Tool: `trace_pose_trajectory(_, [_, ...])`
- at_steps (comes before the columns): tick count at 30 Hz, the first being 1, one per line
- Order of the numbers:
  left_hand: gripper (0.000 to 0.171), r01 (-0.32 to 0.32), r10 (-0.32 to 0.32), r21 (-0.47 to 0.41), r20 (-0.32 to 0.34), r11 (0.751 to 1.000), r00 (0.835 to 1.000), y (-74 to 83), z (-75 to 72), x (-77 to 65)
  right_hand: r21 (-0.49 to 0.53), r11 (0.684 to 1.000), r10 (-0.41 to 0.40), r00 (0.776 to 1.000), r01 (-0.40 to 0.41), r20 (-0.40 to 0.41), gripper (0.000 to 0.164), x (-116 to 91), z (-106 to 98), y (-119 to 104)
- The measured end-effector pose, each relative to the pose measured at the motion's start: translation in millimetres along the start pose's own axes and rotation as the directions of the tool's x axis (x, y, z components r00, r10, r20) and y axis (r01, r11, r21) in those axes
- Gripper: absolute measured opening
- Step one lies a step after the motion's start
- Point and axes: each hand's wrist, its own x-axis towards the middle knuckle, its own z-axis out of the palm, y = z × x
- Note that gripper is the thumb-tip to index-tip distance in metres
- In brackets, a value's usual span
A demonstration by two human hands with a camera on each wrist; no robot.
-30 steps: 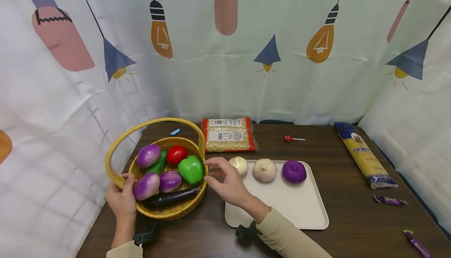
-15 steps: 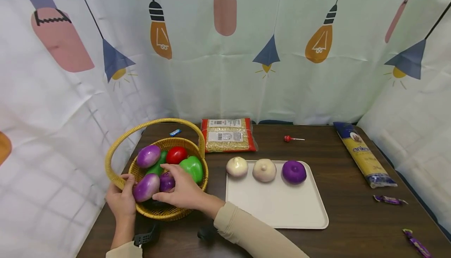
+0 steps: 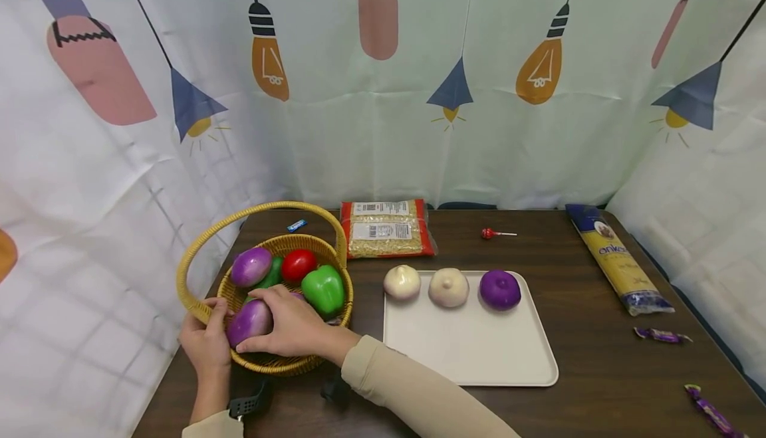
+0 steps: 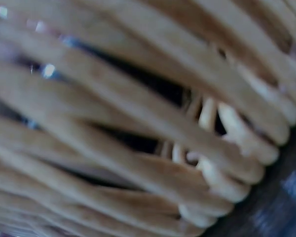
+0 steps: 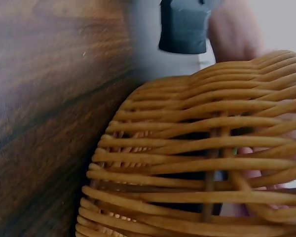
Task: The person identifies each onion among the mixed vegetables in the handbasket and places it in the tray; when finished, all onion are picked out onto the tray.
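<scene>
A yellow wicker basket [image 3: 299,366] with a tall hoop handle stands at the left of the table. My left hand [image 3: 205,341] grips its left rim by the foot of the handle. Inside the basket, my right hand [image 3: 290,325] holds a purple egg-shaped vegetable [image 3: 250,322], thumb below and fingers above. Around it lie another purple one [image 3: 251,266], a red tomato [image 3: 298,266], a green bell pepper [image 3: 323,290] and a partly covered green vegetable [image 3: 272,274]. Woven basket walls [image 4: 138,108] fill the left wrist view and much of the right wrist view [image 5: 187,148].
Right of the basket is a white tray [image 3: 467,358] with two whitish bulbs [image 3: 449,288] and a purple one [image 3: 500,290] along its back edge. Behind lie a grain bag [image 3: 383,228] and a lollipop [image 3: 489,233]. A pasta packet [image 3: 619,258] and wrapped candies [image 3: 661,335] are at far right.
My right hand has moved left from the basket's right rim, over its contents, and taken hold of the purple egg-shaped vegetable. My left hand has stayed on the rim.
</scene>
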Motion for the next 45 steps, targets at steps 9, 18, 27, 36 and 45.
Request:
trace_pose_trajectory(9, [0.013,-0.013,0.013,0.015,0.02,1.0,1.0,-0.9,-0.6,0.8,0.235,0.972,0.034,0.992,-0.005,-0.118,0.074,-13.3,-10.0,6.4])
trace_pose_trajectory(18, [0.012,-0.02,0.019,0.039,0.01,0.999,1.0,2.3,-2.4,-1.4,0.644,0.759,0.079,0.968,0.097,-0.238,0.073,-56.8,-47.9,30.3])
trace_pose_trajectory(27, [0.011,-0.042,0.042,0.045,0.008,0.998,0.999,0.9,-0.9,-1.2,0.753,0.649,0.143,0.956,0.106,-0.258,0.078,-107.2,-76.5,63.7])
trace_pose_trajectory(36, [0.008,-0.037,0.036,0.053,0.02,0.998,0.999,11.6,-0.9,-3.4,0.706,0.707,0.265,0.919,0.022,-0.294,0.081,-167.8,-78.6,106.2])
trace_pose_trajectory(45, [0.011,-0.037,0.035,0.051,0.028,0.998,0.999,28.3,4.6,-11.3,0.817,0.573,0.369,0.869,0.065,-0.328,0.077,-191.1,-77.1,128.1])
